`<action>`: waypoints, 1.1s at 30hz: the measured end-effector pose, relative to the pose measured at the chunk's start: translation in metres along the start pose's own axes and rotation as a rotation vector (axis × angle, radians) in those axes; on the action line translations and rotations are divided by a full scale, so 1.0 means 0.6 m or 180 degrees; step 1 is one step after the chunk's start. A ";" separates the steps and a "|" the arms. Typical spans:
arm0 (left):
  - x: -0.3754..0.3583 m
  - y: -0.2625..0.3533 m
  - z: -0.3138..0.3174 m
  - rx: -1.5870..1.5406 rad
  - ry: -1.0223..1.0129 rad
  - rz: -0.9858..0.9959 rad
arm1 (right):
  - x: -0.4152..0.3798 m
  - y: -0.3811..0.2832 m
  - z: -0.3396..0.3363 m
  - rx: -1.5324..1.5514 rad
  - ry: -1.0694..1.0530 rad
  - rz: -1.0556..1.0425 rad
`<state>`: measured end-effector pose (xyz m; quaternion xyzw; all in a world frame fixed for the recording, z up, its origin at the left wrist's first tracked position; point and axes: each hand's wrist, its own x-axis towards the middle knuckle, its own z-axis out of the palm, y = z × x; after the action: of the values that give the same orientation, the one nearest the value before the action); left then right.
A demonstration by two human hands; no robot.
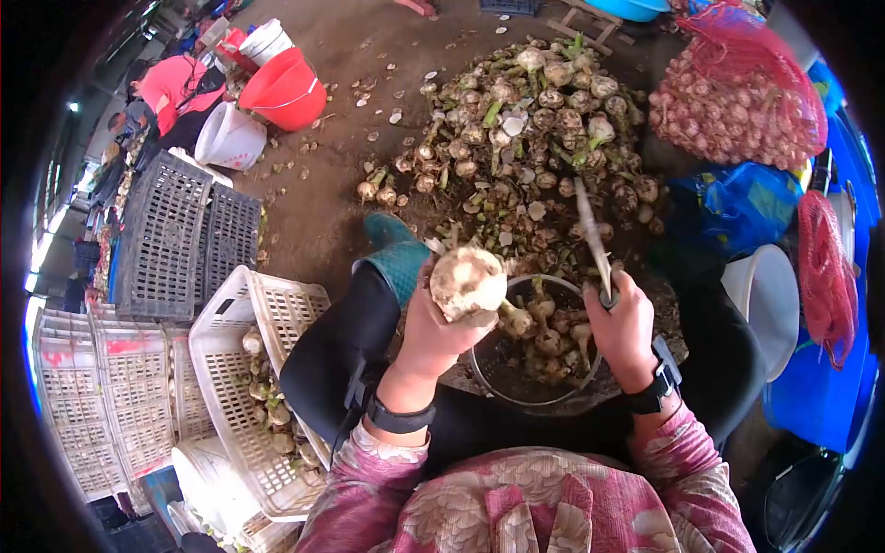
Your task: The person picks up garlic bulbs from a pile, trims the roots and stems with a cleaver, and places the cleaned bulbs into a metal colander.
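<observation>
Our left hand (pixel 438 334) clasps a round, pale, soil-marked bulb (pixel 468 282); our right hand (pixel 627 324) grips a long-bladed knife (pixel 595 241), apart. Any cut calls for clear fingers.

Soft, moderately bright daylight fell on the scene, with white glare flaring at the left edge and dim shadow under the knees. The fisheye view bent the sides into a black rim, and the knife blade (pixel 592 228) was motion-blurred.
</observation>
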<state>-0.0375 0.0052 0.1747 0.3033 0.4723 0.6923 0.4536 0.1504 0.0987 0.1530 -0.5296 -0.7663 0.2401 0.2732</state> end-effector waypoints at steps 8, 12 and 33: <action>-0.013 -0.020 -0.005 -0.3548 -0.1050 -0.2238 | -0.056 -0.057 -0.031 -0.0269 -0.0677 -0.1792; -0.032 -0.020 0.009 -0.1036 -0.0315 -0.1262 | -0.052 -0.063 -0.029 -0.0101 -0.0650 -0.2094; -0.030 0.035 -0.033 0.0811 0.0008 0.0656 | 0.018 -0.037 -0.006 0.0794 -0.0527 0.0427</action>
<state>-0.0540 -0.0218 0.1870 0.4043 0.5231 0.6700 0.3375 0.1347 0.1020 0.1718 -0.5199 -0.7134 0.3938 0.2561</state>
